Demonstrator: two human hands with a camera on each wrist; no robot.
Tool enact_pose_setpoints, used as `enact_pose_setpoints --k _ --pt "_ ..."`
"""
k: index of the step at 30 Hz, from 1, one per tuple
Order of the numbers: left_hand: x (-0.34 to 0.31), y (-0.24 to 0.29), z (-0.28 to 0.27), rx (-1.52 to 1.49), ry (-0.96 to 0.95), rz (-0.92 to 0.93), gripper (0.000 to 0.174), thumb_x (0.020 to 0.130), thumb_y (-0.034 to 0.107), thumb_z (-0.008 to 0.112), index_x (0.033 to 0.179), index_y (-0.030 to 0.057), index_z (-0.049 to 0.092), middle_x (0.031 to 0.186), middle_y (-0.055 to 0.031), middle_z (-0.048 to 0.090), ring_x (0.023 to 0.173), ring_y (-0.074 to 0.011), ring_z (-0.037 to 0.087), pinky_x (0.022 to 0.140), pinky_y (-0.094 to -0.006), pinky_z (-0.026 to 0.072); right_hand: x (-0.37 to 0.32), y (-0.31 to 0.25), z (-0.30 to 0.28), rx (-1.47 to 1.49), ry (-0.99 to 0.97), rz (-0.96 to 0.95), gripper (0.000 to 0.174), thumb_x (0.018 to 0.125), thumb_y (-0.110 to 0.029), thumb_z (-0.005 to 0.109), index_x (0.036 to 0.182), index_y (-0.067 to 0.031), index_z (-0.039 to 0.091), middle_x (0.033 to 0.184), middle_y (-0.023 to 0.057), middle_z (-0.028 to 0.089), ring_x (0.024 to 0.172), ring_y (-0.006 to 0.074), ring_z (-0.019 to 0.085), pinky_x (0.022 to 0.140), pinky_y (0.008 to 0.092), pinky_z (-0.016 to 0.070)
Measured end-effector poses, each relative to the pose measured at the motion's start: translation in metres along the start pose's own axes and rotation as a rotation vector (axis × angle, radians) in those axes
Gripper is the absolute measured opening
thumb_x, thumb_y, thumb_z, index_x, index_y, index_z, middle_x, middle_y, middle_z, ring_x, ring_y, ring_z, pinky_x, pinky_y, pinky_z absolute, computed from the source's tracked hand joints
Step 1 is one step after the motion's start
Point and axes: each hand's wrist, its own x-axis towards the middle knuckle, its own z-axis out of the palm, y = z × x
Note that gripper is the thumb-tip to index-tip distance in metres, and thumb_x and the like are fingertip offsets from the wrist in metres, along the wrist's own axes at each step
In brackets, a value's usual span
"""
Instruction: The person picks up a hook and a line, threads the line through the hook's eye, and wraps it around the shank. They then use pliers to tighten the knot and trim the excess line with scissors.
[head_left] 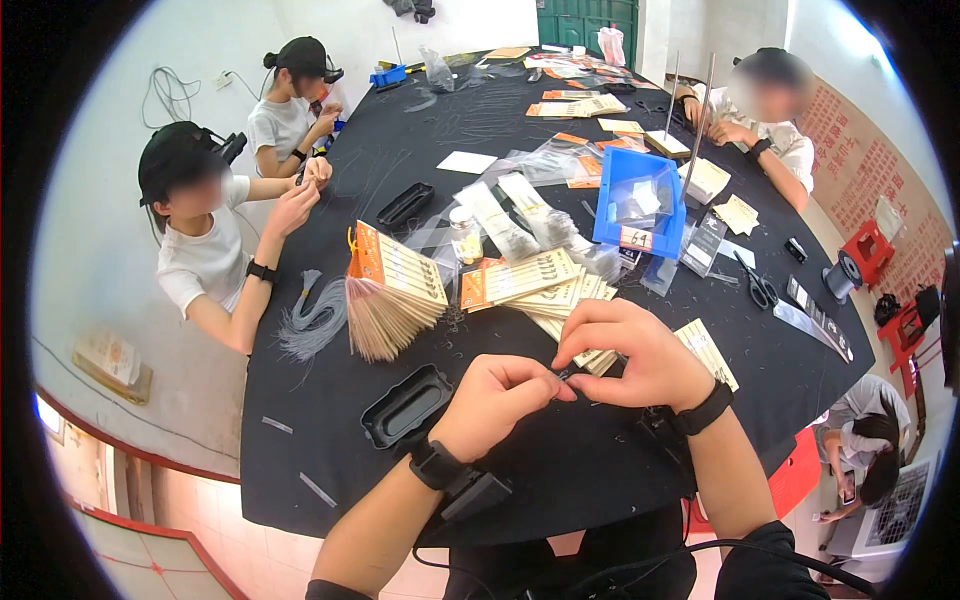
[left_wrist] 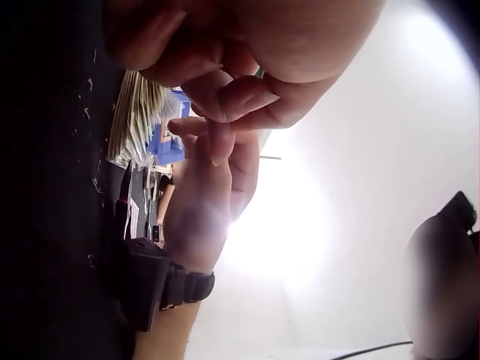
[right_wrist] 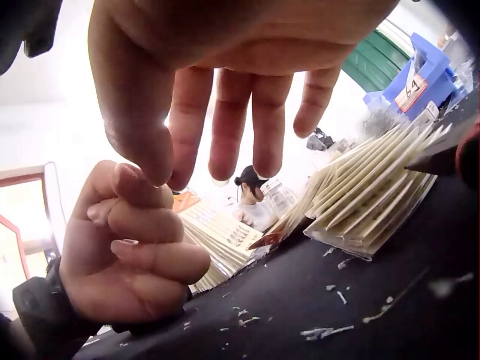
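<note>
My left hand (head_left: 490, 405) is curled and pinches a small dark thing (head_left: 565, 377) between thumb and forefinger; its kind I cannot tell. From the other side the thumb and forefinger of my right hand (head_left: 640, 350) close on the same spot. In the right wrist view the right hand's other fingers (right_wrist: 231, 127) hang straight and spread, above the curled left hand (right_wrist: 139, 251). Just beyond the hands lies a pile of cream cards with orange ends (head_left: 520, 285), printed with dark hook shapes. A fanned bundle of like cards (head_left: 395, 290) stands left of it.
A black tray (head_left: 405, 405) lies left of my hands, near a coil of clear line (head_left: 318, 318). Further off are a blue bin (head_left: 640, 205), a small jar (head_left: 465, 235), scissors (head_left: 757, 285) and a line spool (head_left: 842, 277). Several people sit around the table.
</note>
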Motion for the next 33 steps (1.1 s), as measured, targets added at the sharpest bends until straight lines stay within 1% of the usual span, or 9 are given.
enact_pose_setpoints --k 4,10,13,16,19,22,28,31,33 --pt "0.0 0.001 -0.001 -0.061 -0.029 -0.029 0.019 0.089 0.009 0.059 0.09 -0.0044 0.072 0.081 -0.0033 0.068 0.063 -0.003 0.044 0.056 -0.0203 0.0337 0.0 0.001 0.0 0.006 -0.017 -0.023 0.012 0.072 -0.008 0.072 0.084 -0.0082 0.069 0.089 0.0067 0.062 0.084 0.0261 0.065 0.073 0.0353 0.0508" --pt "0.001 -0.005 -0.005 -0.151 -0.068 -0.057 0.018 0.091 0.01 0.061 0.091 -0.0042 0.072 0.081 -0.0031 0.068 0.063 -0.0034 0.044 0.055 -0.0208 0.0333 -0.001 -0.002 0.0 0.058 0.003 -0.009 0.011 0.073 -0.005 0.074 0.083 -0.0077 0.069 0.089 0.0065 0.063 0.084 0.0256 0.064 0.073 0.0348 0.0509" --pt "0.001 -0.005 -0.003 -0.155 -0.053 -0.046 0.018 0.091 0.011 0.062 0.09 -0.0043 0.072 0.079 -0.0027 0.067 0.062 -0.0037 0.043 0.055 -0.0208 0.0328 -0.001 -0.001 0.0 0.063 0.007 -0.003 0.01 0.073 -0.005 0.074 0.082 -0.008 0.07 0.089 0.0063 0.062 0.084 0.025 0.064 0.074 0.0347 0.0508" --pt "0.0 -0.003 -0.005 -0.126 -0.076 -0.027 0.019 0.09 0.01 0.06 0.092 -0.0027 0.074 0.083 -0.0034 0.07 0.069 -0.0037 0.051 0.064 -0.0208 0.0416 -0.002 -0.001 -0.001 0.08 0.004 0.006 0.01 0.073 -0.006 0.074 0.082 -0.0081 0.071 0.089 0.0061 0.062 0.085 0.0244 0.064 0.074 0.0347 0.0507" --pt "0.0 -0.002 -0.006 -0.078 -0.087 -0.039 0.018 0.089 0.008 0.061 0.091 -0.0029 0.075 0.09 -0.0066 0.073 0.074 -0.0049 0.055 0.069 -0.0216 0.0451 -0.002 -0.002 -0.002 0.069 0.006 -0.008 0.011 0.072 -0.006 0.075 0.083 -0.0085 0.072 0.089 0.0059 0.062 0.085 0.0242 0.064 0.074 0.0345 0.0506" --pt "-0.001 0.002 0.001 -0.054 -0.022 0.009 0.02 0.087 0.012 0.063 0.083 -0.0049 0.074 0.064 0.0026 0.057 0.06 -0.0037 0.043 0.056 -0.0224 0.0321 -0.002 -0.002 -0.002 0.08 0.0 -0.011 0.012 0.072 -0.007 0.076 0.083 -0.0086 0.072 0.088 0.0056 0.062 0.084 0.0239 0.064 0.074 0.034 0.0504" --pt "0.0 0.001 -0.001 -0.046 -0.01 0.017 0.019 0.087 0.012 0.064 0.084 -0.0045 0.074 0.067 0.0008 0.061 0.061 -0.0039 0.044 0.056 -0.0223 0.0331 -0.002 -0.001 -0.003 0.082 -0.014 -0.01 0.016 0.073 -0.007 0.077 0.088 -0.0078 0.073 0.087 0.006 0.062 0.083 0.0236 0.064 0.073 0.0334 0.0502" --pt "-0.001 0.002 -0.001 -0.001 -0.001 0.028 0.019 0.087 0.012 0.064 0.085 -0.0038 0.074 0.071 -0.0004 0.064 0.062 -0.004 0.046 0.056 -0.022 0.0341 -0.002 -0.002 -0.01 0.058 -0.033 0.06 0.018 0.075 -0.007 0.077 0.093 -0.0071 0.072 0.088 0.0064 0.064 0.083 0.0225 0.064 0.071 0.0319 0.0507" --pt "0.0 0.0 -0.002 -0.008 0.021 0.027 0.019 0.088 0.013 0.064 0.087 -0.0034 0.074 0.071 -0.0001 0.064 0.063 -0.0037 0.046 0.057 -0.0219 0.0346 -0.003 0.002 -0.015 0.04 0.074 0.115 0.017 0.077 -0.008 0.076 0.093 -0.0059 0.071 0.089 0.0062 0.065 0.081 0.0204 0.064 0.07 0.0305 0.051"
